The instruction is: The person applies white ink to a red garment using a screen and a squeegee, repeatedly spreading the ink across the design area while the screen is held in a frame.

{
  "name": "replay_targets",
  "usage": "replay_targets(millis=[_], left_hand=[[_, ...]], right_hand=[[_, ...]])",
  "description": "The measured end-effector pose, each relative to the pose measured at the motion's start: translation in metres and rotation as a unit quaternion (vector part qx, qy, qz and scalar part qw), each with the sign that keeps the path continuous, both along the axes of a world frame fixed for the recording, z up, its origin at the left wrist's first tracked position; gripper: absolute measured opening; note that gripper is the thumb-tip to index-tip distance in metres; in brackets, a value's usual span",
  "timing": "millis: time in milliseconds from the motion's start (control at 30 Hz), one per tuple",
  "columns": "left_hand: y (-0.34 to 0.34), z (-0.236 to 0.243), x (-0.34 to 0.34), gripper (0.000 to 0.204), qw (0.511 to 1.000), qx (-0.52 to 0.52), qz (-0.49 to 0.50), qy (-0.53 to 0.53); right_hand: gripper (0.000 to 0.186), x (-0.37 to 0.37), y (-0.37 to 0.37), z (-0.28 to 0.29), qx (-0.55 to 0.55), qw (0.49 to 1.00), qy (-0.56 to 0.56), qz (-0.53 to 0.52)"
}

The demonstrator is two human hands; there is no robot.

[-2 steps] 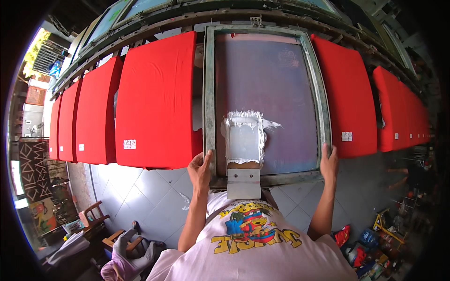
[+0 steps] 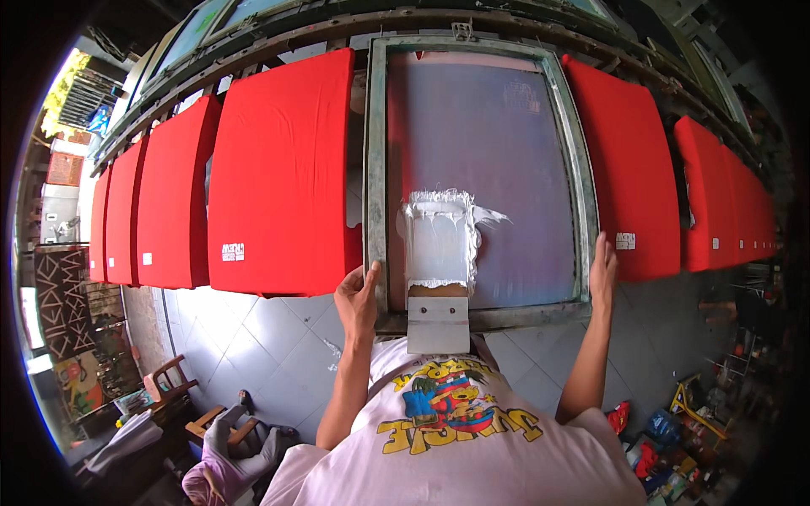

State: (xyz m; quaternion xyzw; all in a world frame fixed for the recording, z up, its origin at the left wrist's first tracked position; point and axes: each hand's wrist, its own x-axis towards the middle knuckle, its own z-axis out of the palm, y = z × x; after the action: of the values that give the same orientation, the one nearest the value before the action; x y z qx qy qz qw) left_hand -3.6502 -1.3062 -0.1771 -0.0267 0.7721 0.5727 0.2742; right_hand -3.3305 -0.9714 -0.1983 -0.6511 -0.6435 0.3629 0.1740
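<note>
Pinching screen frame (image 2: 376, 169), left fingers (image 2: 372, 274); right fingers (image 2: 602, 257) straightened alongside; red-covered boards (image 2: 283, 169) both sides.

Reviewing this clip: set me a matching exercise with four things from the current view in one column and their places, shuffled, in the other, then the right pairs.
Things:
1. left hand
2. metal plate
3. white paste
4. right hand

Places:
A. on the mesh, toward its near left part
B. at the right side of the frame
C. across the frame's near edge
D. at the frame's left side, near its lower corner

Pairs: 1-D, 2-C, 3-A, 4-B
</note>
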Motion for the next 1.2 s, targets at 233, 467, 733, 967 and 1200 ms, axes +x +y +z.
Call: replay_targets(millis=[233,467,733,967,1200], left_hand=[[-0.002,0.011,0.004,0.037,0.999,-0.015,0.011,0.036],[-0.001,-0.008,0.006,0.039,0.995,-0.06,0.002,0.08],[0.004,-0.008,0.012,0.036,0.991,-0.046,-0.007,0.123],[-0.001,0.004,0.014,0.034,0.992,-0.021,0.004,0.128],[0.0,0.003,0.014,0.036,0.994,-0.001,-0.012,0.105]], right_hand=[[0.073,0.002,-0.002,-0.018,0.117,0.99,0.027,-0.072],[0.064,0.0,-0.012,-0.03,0.125,0.984,0.098,-0.08],[0.055,0.006,-0.002,-0.057,0.122,0.979,0.145,-0.079],[0.054,-0.004,-0.003,-0.019,0.065,0.984,0.145,-0.076],[0.062,-0.01,-0.001,-0.006,0.111,0.976,0.176,-0.066]])
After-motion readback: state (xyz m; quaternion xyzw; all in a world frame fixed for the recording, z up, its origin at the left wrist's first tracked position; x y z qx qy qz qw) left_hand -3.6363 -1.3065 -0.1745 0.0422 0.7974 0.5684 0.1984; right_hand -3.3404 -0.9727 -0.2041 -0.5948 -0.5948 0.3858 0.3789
